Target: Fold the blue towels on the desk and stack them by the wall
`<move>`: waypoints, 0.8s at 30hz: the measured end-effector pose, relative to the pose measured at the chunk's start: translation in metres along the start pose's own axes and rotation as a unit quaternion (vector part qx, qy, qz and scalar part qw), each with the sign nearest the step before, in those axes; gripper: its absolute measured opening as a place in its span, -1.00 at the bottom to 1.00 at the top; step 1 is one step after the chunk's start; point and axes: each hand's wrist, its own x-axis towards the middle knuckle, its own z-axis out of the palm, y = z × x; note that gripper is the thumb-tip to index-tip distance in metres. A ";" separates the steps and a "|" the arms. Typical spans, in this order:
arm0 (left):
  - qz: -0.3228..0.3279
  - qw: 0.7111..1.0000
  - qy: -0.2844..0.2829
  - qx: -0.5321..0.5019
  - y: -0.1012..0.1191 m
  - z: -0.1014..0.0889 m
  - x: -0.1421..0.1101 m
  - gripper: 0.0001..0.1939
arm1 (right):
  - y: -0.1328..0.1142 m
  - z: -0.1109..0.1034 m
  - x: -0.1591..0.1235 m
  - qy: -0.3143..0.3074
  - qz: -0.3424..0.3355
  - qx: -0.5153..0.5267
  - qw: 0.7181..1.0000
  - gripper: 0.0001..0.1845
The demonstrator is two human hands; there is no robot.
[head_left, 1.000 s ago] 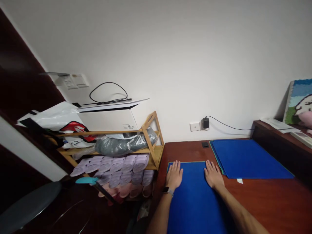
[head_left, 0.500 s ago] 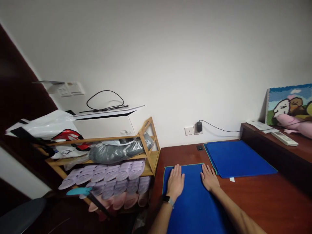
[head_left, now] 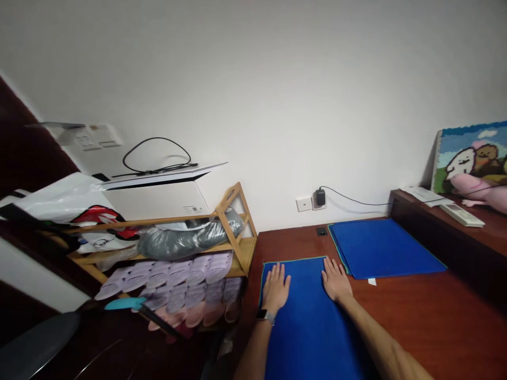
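A blue cloth [head_left: 303, 311] with a green stitched edge lies spread on the reddish-brown desk [head_left: 428, 322], its near end running out of view. On its far left part rests my left hand [head_left: 276, 289], palm down, fingers stretched out, a watch on the wrist. My right hand [head_left: 336, 279] lies flat at the cloth's far right corner, fingers extended. Neither hand grips anything. Beyond my right hand, a second blue cloth [head_left: 386, 248], seemingly folded or stacked, lies flat with a small white tag [head_left: 372, 282] at its near edge.
Left of the desk stands a wooden rack [head_left: 237, 243] with several slippers [head_left: 180, 272], a plastic-wrapped grey bundle [head_left: 190, 240] and a white box [head_left: 158, 200]. A raised ledge at right holds a remote control [head_left: 461, 215] and a pink plush toy [head_left: 481, 192]. A black plug adapter [head_left: 320, 197] sits in the wall.
The view has shifted slightly, so most things sit a little higher and further left. Both hands stay flat on the cloth, with the left hand's fingers slightly more spread.
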 end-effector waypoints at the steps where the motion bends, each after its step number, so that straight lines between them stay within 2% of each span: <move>1: -0.019 1.000 0.002 0.010 -0.017 -0.001 -0.002 -0.35 | 0.000 0.001 0.000 -0.003 0.002 -0.002 1.000 -0.27; 3: -0.042 0.999 0.007 0.019 -0.040 0.000 -0.005 -0.37 | 0.000 0.001 0.001 -0.007 0.007 -0.006 1.000 -0.27; 5: -0.050 0.998 0.012 0.020 -0.049 0.001 -0.006 -0.37 | -0.001 -0.001 0.002 -0.012 0.010 -0.006 1.000 -0.27; 9: -0.046 0.998 0.032 0.016 -0.045 -0.009 -0.008 -0.39 | -0.002 -0.014 -0.002 -0.030 0.006 0.002 1.000 -0.27; 12: -0.020 0.996 0.084 0.014 -0.032 -0.027 -0.020 -0.42 | 0.001 -0.017 -0.025 -0.016 -0.016 0.006 1.000 -0.28; 14: 0.007 0.994 0.106 0.005 -0.011 -0.036 -0.034 -0.42 | 0.005 -0.011 -0.049 0.008 -0.028 0.011 1.000 -0.27; 16: 0.056 0.993 0.105 -0.018 0.024 -0.037 -0.051 -0.42 | 0.009 0.001 -0.076 0.019 -0.031 0.015 0.999 -0.26; 19: 0.149 0.984 0.077 -0.064 0.090 -0.028 -0.078 -0.41 | 0.011 0.015 -0.103 0.007 -0.032 0.007 0.999 -0.27; 21: 0.167 0.981 0.045 -0.083 0.123 -0.021 -0.093 -0.40 | 0.011 0.016 -0.110 0.000 -0.041 -0.005 0.999 -0.28; 23: 0.144 0.986 0.016 -0.084 0.134 -0.017 -0.105 -0.39 | 0.008 0.011 -0.112 -0.003 -0.044 -0.010 0.999 -0.28; 24: 0.127 0.989 0.006 -0.077 0.129 -0.016 -0.111 -0.39 | 0.007 0.009 -0.112 -0.003 -0.040 -0.010 0.999 -0.28</move>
